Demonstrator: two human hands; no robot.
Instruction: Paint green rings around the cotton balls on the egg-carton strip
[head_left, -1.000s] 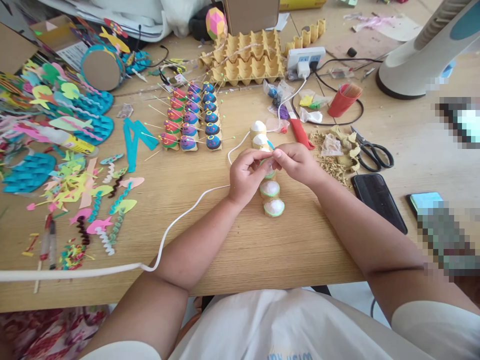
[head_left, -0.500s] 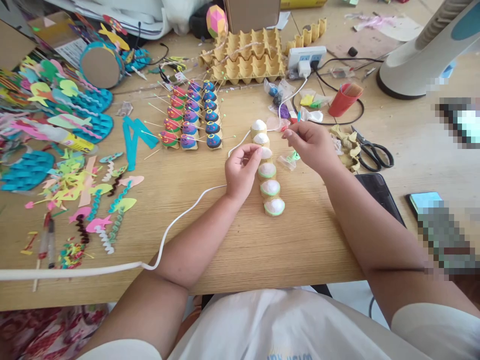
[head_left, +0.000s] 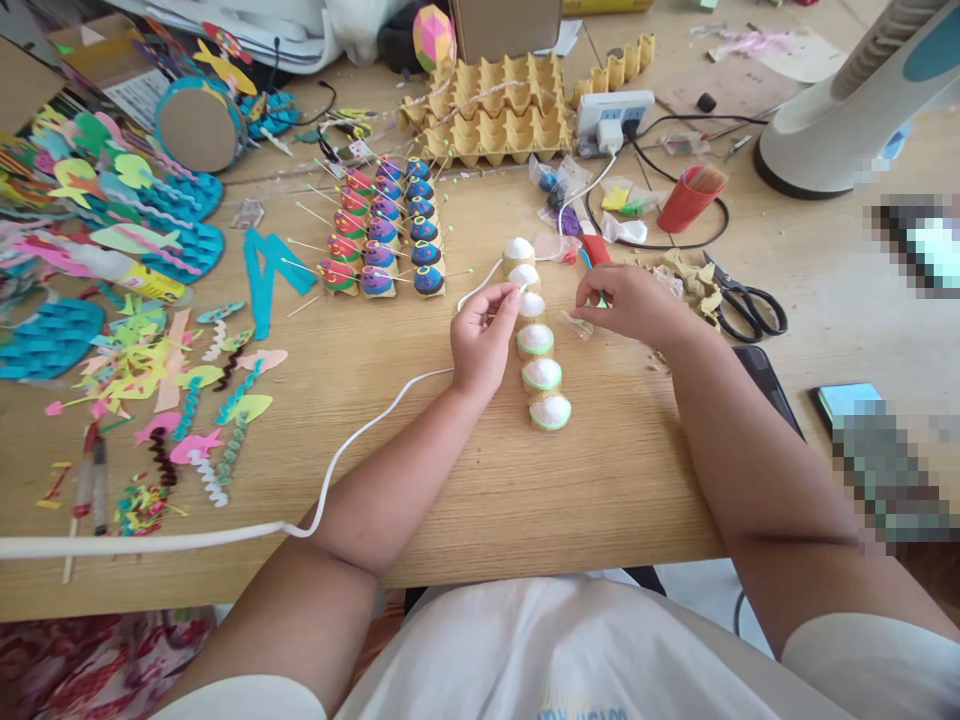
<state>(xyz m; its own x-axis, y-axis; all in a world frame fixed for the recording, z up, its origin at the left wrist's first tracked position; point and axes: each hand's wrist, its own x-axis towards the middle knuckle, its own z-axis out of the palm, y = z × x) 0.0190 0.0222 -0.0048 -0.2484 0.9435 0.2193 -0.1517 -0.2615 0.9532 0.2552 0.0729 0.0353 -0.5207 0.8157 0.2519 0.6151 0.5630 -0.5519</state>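
Note:
A row of egg-carton cups [head_left: 541, 375] runs away from me, each topped with white, the nearer ones ringed in pale green. My left hand [head_left: 484, 325] is closed in a pinch beside the row, by the second and third cups. A tiny pale bit shows at its fingertips, too small to name. To the right of the row, my right hand [head_left: 622, 300] has its fingers bent round a bit of green clay [head_left: 603, 298] by a small clear plastic bag [head_left: 576, 325]. A red-handled tool [head_left: 596, 250] lies just beyond that hand.
Painted egg-carton cups with thin sticks [head_left: 379, 250] stand at back left. Paper fish and curly strips [head_left: 199, 420] cover the left side. A white cable [head_left: 375, 425] crosses under my left arm. Scissors [head_left: 750, 305], a red cup [head_left: 690, 200] and phones [head_left: 847, 400] lie right.
My right hand has moved down and towards me, from the red-handled tool to the green clay. The red-handled tool now shows more fully. My left hand has stayed almost in place.

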